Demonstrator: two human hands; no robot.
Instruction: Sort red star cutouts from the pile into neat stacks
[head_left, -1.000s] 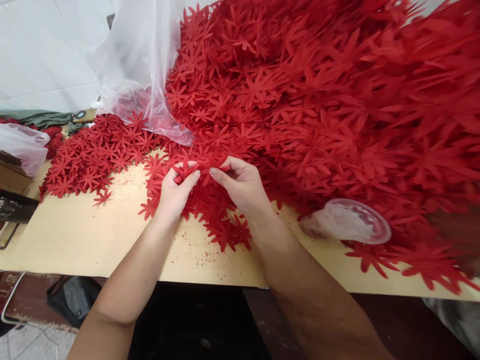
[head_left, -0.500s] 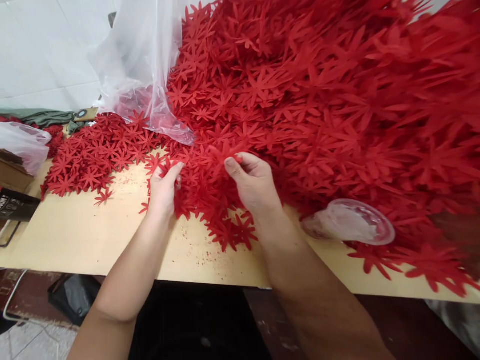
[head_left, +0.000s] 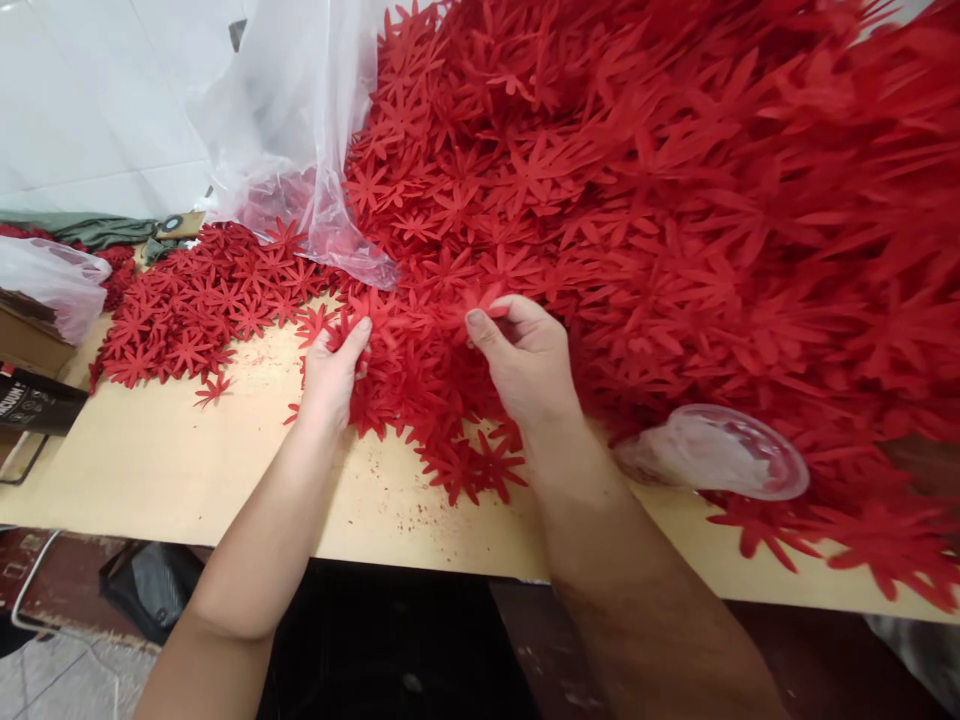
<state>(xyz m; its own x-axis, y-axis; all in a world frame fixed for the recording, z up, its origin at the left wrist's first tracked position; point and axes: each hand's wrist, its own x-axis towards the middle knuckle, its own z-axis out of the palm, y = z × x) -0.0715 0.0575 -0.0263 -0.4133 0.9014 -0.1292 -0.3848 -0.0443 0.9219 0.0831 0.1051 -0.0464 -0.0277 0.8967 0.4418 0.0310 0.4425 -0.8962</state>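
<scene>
Red flower-shaped cutouts (head_left: 540,180) form a large heap over the back and right of the pale table (head_left: 172,460). My left hand (head_left: 339,368) pinches red cutouts between thumb and fingers at the near edge of the heap. To its right, my right hand (head_left: 525,350) has thumb and forefinger closed on a red cutout. The hands are apart, with red petals between them. Below them a few cutouts (head_left: 472,470) spill toward the table's front edge.
A clear plastic bag (head_left: 300,130) stands behind my left hand. A clear round plastic container (head_left: 720,455) lies tilted right of my right forearm. A smaller red pile (head_left: 202,300), a white bag (head_left: 56,280) and a black box (head_left: 37,400) are at left.
My right hand has shifted slightly right, widening the space between the hands. The view has also shifted a little. Both hands keep their pinch.
</scene>
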